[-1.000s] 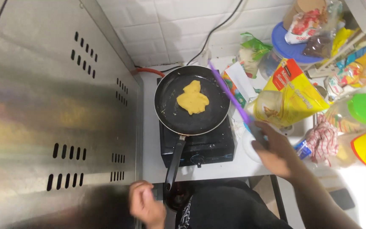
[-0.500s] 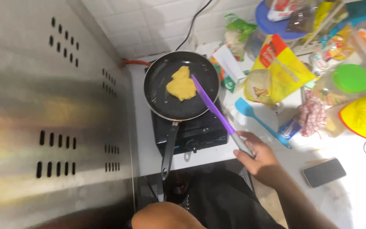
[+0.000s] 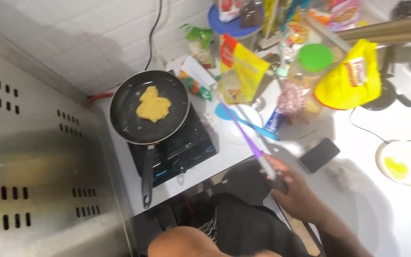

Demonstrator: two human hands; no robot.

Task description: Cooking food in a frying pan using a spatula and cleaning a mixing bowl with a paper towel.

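My right hand (image 3: 293, 190) grips the grey handle of a purple spatula (image 3: 243, 133), whose blade points up and left over the white counter, away from the pan. A black frying pan (image 3: 129, 119) sits on a black single-burner stove (image 3: 177, 152), with a yellow egg patty (image 3: 152, 105) lying in its middle. The pan's black handle (image 3: 147, 176) points toward me with nothing touching it. My left hand is out of view; only a bare arm or knee (image 3: 186, 242) shows at the bottom edge.
A metal cabinet with vent slots (image 3: 29, 157) fills the left. Behind the stove stand yellow packets (image 3: 243, 71), a green-lidded jar (image 3: 316, 58) and a blue spatula (image 3: 243, 121). A dark phone (image 3: 319, 154) and a white bowl with yolk (image 3: 405, 164) lie at the right.
The spatula has swung right, off the pan and over the counter. My left hand, near the pan handle a second ago, has dropped out of view. The camera has turned right.
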